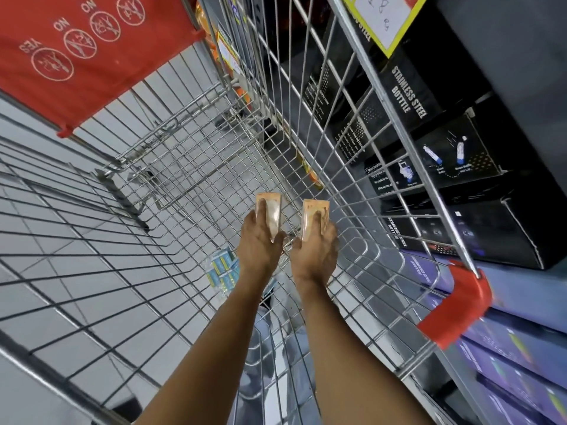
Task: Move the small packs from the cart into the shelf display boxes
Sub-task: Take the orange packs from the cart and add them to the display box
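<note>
Both my arms reach down into a wire shopping cart [171,167]. My left hand [259,240] grips a small orange-and-clear pack [271,210], fingers wrapped over its left side. My right hand [316,250] grips a second orange-and-clear pack [313,214] just to the right of the first. Both packs are held upright above the cart's wire floor, a little apart from each other. A clear bag of small blue-and-yellow packs [222,269] lies on the cart floor to the left of my left wrist.
The cart's red child-seat flap [86,50] stands at the far end. On the right, shelves hold black boxes marked stainless steel bottle [411,96] and purple boxes [515,348] below. A red corner bumper [457,311] caps the cart rim. Grey floor tiles show through the wire.
</note>
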The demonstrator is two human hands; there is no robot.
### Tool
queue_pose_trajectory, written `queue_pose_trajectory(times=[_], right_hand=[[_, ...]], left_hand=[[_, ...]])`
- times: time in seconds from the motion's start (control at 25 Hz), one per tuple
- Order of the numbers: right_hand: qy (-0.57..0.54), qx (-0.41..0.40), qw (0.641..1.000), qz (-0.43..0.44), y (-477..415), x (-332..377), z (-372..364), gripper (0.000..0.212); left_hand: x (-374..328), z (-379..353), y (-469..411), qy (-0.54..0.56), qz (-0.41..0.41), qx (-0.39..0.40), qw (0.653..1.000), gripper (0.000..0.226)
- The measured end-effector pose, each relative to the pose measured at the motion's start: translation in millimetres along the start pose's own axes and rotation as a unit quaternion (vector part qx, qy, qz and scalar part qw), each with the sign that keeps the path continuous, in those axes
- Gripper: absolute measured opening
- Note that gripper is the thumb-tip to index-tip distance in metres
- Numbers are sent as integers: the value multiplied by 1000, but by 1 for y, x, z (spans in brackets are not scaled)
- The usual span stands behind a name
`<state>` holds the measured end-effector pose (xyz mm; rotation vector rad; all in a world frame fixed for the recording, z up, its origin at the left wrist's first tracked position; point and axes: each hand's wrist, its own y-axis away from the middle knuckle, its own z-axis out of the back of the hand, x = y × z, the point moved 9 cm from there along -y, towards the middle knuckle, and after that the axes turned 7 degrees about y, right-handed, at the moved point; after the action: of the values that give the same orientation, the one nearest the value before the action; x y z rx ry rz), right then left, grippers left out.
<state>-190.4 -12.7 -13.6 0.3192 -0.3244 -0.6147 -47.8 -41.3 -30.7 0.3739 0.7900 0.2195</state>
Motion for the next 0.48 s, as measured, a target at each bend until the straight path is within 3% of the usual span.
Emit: queue_pose_trajectory(times=[0.24, 0.48], right_hand=[[-31, -27, 999, 34, 7, 14, 18, 63], [-67, -106, 978, 169, 39, 71, 92, 58]], left_hand=[[1, 27, 8, 61, -25, -61, 996, 73], [-52, 122, 27, 135, -81, -217, 963, 68]])
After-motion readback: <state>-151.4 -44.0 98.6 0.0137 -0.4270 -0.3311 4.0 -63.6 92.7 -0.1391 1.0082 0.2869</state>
